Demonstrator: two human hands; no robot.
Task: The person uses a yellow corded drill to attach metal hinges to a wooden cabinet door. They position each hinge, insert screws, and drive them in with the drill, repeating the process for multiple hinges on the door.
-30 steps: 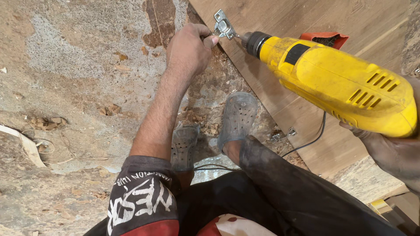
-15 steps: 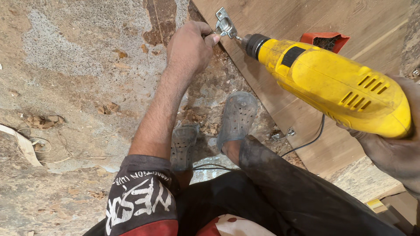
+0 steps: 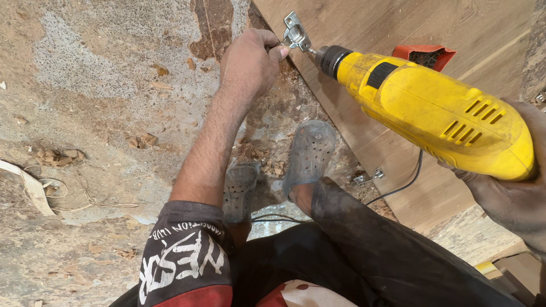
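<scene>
We're working on the floor (image 3: 102,96), rough concrete w/ wood chips; 1 wooden panel (image 3: 398,23) is lying across its top-right part. Our R hand (image 3: 506,193) is wrapping shut round the grip of 1 yellow drill (image 3: 438,113), bit pointing at the panel's left edge. Our L hand (image 3: 247,62) is pinching 1 metal hinge (image 3: 294,33) btwn thumb & fingers, other fingers curled, holding it on that same edge near the top.

Step in hand, as we're judging it: screwing the hinge onto the panel edge, bit tip meeting the hinge. Next move is prob. calling for the hinge staying flat & square while the bit is pushing straight in; can't tell if a screw is seated.

Count: 2 grey perforated sandals (image 3: 310,153), 1 orange box (image 3: 424,54) of screws on the panel, 1 more small hinge piece (image 3: 367,176) by the panel's lower edge, 1 black cord (image 3: 398,187).
</scene>
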